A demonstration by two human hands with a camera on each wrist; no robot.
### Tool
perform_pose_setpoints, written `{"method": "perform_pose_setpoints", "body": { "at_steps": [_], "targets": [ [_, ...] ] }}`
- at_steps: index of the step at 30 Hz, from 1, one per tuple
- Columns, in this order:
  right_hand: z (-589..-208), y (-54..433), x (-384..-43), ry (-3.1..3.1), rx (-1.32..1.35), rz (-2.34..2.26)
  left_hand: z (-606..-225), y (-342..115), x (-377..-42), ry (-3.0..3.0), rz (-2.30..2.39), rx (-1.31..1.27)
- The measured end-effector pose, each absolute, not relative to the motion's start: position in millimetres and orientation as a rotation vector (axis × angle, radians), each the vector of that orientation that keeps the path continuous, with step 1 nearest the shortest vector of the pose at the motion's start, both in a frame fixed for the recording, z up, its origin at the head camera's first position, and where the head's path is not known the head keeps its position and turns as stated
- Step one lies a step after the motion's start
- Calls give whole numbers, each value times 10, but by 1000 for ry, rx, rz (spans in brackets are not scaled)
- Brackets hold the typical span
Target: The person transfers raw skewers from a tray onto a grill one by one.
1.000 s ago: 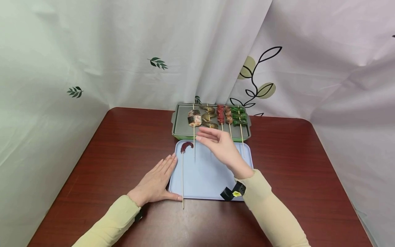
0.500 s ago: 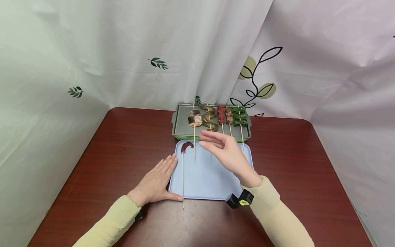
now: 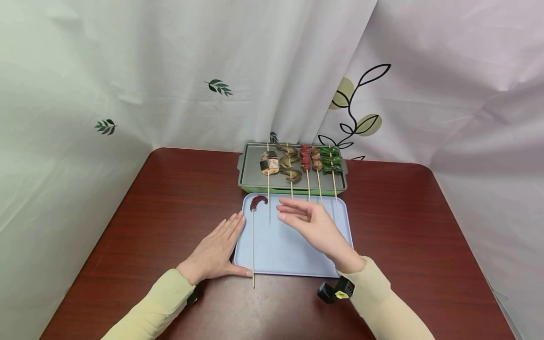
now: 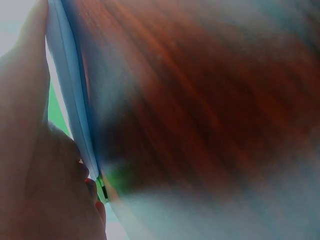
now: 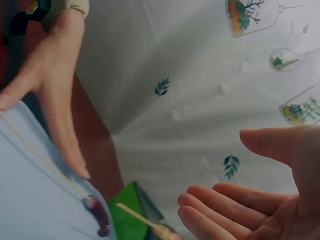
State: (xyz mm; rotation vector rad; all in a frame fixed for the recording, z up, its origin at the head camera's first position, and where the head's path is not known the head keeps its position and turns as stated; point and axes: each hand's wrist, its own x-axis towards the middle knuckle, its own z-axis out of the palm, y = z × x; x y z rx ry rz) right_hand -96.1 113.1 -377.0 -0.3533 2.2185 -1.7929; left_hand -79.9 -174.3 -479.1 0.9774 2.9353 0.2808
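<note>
My left hand (image 3: 217, 250) lies with straight fingers along the left edge of the light blue tray (image 3: 293, 252), its thumb at the front corner near the end of a skewer. That skewer bears a dark red, curled piece like an octopus tentacle (image 3: 258, 202) and lies along the tray's left side. Over the tray's middle right, my right hand (image 3: 316, 229) hovers with relaxed fingers; the right wrist view shows the palm (image 5: 280, 215) bare, thumb apart. Behind the tray, a grey grill pan (image 3: 250, 179) holds several skewers, their sticks reaching over the tray.
From left to right the pan carries a fish skewer (image 3: 269, 163), a shrimp skewer (image 3: 291, 175), a red meat skewer (image 3: 305, 158), a browned meat skewer (image 3: 316, 160) and a green pepper skewer (image 3: 332, 163). A white patterned curtain (image 3: 178, 71) hangs behind the dark red table (image 3: 391, 212).
My right hand has drawn back from the pan's front edge toward me and slightly right, uncovering the shrimp skewer's lower end and stick. The left hand and tray stay put.
</note>
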Motion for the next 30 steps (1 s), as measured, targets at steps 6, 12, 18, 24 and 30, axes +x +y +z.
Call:
{"method": "perform_pose_setpoints", "body": {
  "at_steps": [6,12,18,24,30],
  "targets": [
    [-3966,1158,-899,2178,-332,-1764,-4802,-1743,-797,2943,274,989],
    [-4149,1143,-844,2157,-307,-1717,-4799,-1741,-794,2948,268,990],
    [-4315,1085,-788,2123,-301,-1690,-4786,-1738,-791,2949,261,991],
    [-4488,988,-755,2050,-307,-1685,-4779,-1737,-788,2951,271,994],
    [-4622,912,-739,1963,-266,-1697,-4804,-1748,-798,2946,259,983]
  ]
}}
